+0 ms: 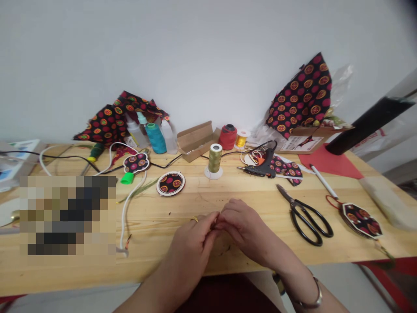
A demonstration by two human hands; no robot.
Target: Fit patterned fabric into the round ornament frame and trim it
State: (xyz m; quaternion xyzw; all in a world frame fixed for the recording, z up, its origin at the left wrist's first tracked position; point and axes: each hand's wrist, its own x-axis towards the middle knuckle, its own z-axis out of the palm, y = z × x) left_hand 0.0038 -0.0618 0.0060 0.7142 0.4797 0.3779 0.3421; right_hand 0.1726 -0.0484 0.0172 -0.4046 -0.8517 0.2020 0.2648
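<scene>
My left hand (194, 238) and my right hand (243, 228) meet over the table's front part, fingertips pinched together. Whatever lies between the fingers is hidden or too small to name. Just beyond them stands a spool of olive-gold thread (215, 158) on a pale base. To the left lies a round piece (170, 183) with a white rim and patterned dark fabric inside. Black-handled scissors (306, 215) rest open-bladed side away, right of my right hand. A glue gun (260, 167) lies behind the scissors.
An octagonal fabric piece (361, 220) with a red cord lies at right. Behind stand a cardboard box (197, 141), red thread (228, 137), teal thread (156, 139) and bottles. A flower-shaped piece (136, 163) and a white cable (124, 213) lie left, near a pixelated patch.
</scene>
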